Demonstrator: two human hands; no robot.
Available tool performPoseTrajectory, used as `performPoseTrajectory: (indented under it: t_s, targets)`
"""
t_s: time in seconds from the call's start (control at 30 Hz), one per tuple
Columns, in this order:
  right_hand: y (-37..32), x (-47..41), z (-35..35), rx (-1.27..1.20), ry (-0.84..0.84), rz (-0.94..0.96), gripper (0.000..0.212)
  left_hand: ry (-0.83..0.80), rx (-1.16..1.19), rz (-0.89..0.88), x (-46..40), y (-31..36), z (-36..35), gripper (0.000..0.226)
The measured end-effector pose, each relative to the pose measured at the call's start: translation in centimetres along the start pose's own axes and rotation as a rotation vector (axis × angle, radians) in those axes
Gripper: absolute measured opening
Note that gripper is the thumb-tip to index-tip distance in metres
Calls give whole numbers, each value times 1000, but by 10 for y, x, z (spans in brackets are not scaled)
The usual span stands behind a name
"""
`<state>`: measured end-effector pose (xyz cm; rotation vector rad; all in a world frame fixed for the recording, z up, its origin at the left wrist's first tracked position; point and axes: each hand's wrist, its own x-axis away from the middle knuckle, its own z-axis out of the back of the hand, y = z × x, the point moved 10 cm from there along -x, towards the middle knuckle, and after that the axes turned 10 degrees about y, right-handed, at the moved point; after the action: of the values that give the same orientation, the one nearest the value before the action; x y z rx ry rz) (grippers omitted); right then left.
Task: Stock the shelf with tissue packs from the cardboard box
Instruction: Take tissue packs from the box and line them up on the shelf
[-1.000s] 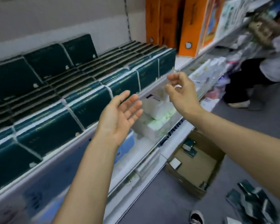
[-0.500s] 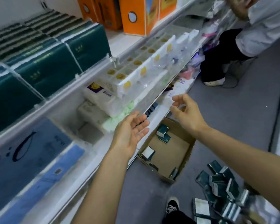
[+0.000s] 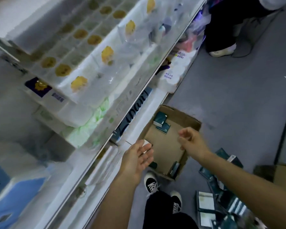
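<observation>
Both hands hang over the box, which sits on the grey floor at lower centre of the frame, against the foot of the shelf. The left hand is spread palm up, fingers straight and slightly apart, holding nothing; its fingertips lie over the box's left edge, above a white-faced pack that shows only in part. The right hand sits above the box's right side with fingers loosely curled and thumb out, nothing between them.

The box is open and mostly bare cardboard inside. A few dark green packs lie together at its far end, and one pack stands on edge at the near right corner. More green packs lie scattered on the floor at lower right, some showing white faces.

The shelf runs diagonally from lower left to upper right. It carries white tissue bundles with yellow marks in the upper middle, a white and pale green bundle below them, and blue packaging at lower left. All of this is blurred.

A black and white shoe and dark trouser leg show at bottom centre, just before the box. At upper right, another person's dark trousers and pale shoe stand beside the shelf.
</observation>
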<state>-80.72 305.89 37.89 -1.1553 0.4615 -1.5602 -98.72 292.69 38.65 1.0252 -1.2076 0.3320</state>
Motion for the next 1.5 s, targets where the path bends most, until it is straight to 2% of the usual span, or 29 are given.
performPoseTrajectory:
  t_s: [0.33, 0.47, 0.63, 0.9, 0.97, 1.1, 1.2, 1.23, 1.33, 1.43, 1.5]
  targets:
    - [98, -96, -52, -51, 16, -286, 16, -16, -274, 54, -135, -16, -55, 15]
    - [137, -126, -66, -76, 43, -379, 5, -37, -342, 116, -182, -31, -72, 18]
    - [199, -167, -83, -108, 74, -499, 20, -14, -358, 206, -256, -49, -89, 19]
    - [270, -265, -129, -113, 58, -502, 16, 56, -337, 259, -394, -95, -122, 22]
    - [292, -295, -144, -73, 34, -488, 17, 68, -392, 214, -429, -110, -133, 32]
    - [338, -356, -176, -77, 7, -531, 11, 75, -360, 189, -512, -138, -154, 69]
    - [372, -392, -195, -151, 24, -648, 22, 64, -394, 183, -566, -150, -170, 111]
    - [381, -401, -201, -163, 37, -687, 29, 64, -409, 180, -580, -152, -175, 116]
    - [408, -419, -224, -184, 41, -784, 31, 91, -362, 126, -628, -153, -189, 107]
    - [430, -427, -247, -214, 40, -865, 27, 98, -321, 111, -656, -155, -198, 114]
    - [438, -432, -261, -261, 36, -894, 34, 107, -271, 109, -667, -156, -205, 106]
